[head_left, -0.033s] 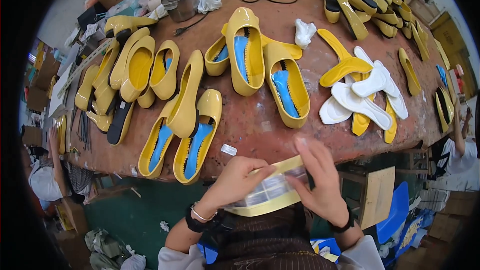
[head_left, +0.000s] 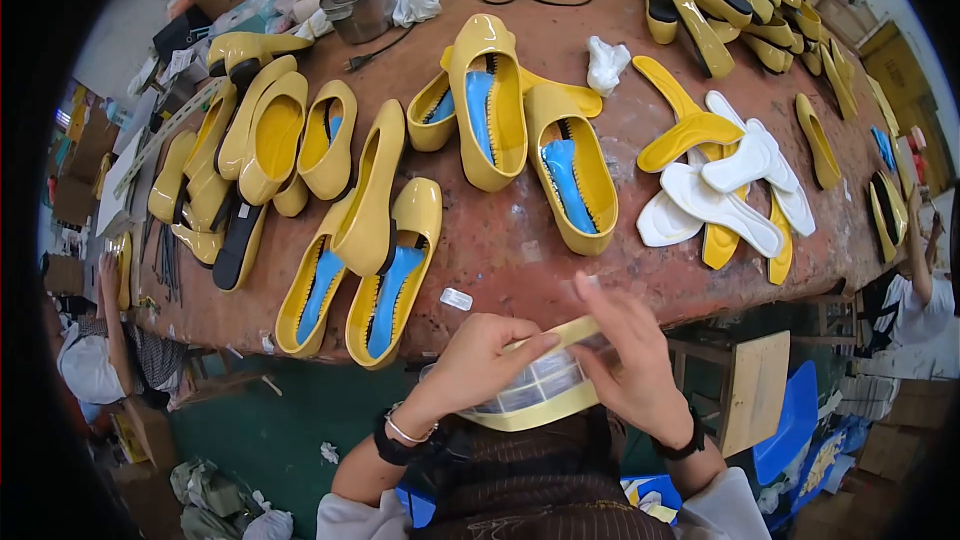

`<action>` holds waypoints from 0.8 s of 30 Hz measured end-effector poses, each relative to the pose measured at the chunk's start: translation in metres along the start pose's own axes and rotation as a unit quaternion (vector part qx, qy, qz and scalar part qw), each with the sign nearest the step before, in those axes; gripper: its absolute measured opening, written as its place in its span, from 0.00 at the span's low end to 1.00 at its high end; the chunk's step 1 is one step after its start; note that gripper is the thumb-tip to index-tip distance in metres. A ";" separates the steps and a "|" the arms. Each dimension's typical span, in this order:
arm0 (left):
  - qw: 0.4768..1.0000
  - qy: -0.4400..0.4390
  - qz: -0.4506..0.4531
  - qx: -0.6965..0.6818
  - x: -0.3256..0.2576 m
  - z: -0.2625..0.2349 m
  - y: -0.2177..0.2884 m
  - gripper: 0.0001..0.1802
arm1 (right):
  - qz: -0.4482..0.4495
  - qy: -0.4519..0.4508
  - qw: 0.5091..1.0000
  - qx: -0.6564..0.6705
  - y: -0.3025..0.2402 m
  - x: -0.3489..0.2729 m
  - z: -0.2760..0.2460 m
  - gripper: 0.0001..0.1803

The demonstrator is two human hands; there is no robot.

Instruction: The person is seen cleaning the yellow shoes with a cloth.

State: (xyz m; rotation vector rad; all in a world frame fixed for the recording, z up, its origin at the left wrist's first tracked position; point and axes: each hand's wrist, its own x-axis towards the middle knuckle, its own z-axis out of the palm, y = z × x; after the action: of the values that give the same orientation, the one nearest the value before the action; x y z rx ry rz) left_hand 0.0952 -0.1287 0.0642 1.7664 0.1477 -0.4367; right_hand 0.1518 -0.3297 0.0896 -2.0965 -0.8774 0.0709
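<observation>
Low in front of me, at the table's near edge, I hold a curved strip of clear stickers (head_left: 545,381) with pale yellow borders. My left hand (head_left: 487,360) is closed on its left part, thumb on top. At the strip's other end is my right hand (head_left: 632,360), the strip between its thumb and raised fingers. A small pale bit shows by the blurred right fingertips; I cannot make out what it is. Beyond my hands lie glossy yellow shoes, among them an open-toed shoe (head_left: 420,208) with a blue piece inside and a shoe (head_left: 571,175) nearer the middle.
White insoles (head_left: 697,204) and yellow insoles (head_left: 705,130) overlap to the right. More yellow shoes are heaped at the far right and along the left. A small clear sticker (head_left: 456,299) lies on the reddish table (head_left: 500,280). A wooden stool (head_left: 755,395) stands right. Other people sit at both sides.
My right fingertips have shifted slightly left, and the strip has tilted a little with more of its grid showing. My left hand stays closed on it.
</observation>
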 end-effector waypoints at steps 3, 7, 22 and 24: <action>0.999 -0.024 0.020 0.044 -0.007 -0.007 0.014 0.15 | 0.134 -0.014 0.979 0.153 0.010 -0.008 -0.005 0.39; 0.998 -0.051 0.005 -0.048 -0.025 -0.027 -0.015 0.13 | 0.260 0.025 0.940 0.220 0.029 -0.016 -0.025 0.39; 1.000 -0.020 0.004 -0.021 -0.015 -0.016 -0.012 0.10 | -0.139 0.053 0.985 -0.091 -0.002 -0.013 0.038 0.34; 0.999 -0.020 0.003 -0.039 -0.015 -0.015 -0.011 0.09 | -0.136 0.057 0.985 -0.085 0.000 -0.014 0.039 0.35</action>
State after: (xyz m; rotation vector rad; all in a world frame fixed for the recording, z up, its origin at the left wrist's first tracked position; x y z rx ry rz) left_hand 0.0807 -0.1099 0.0626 1.6807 0.1279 -0.4562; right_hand 0.1280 -0.3116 0.0604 -2.0924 -1.1234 -0.2732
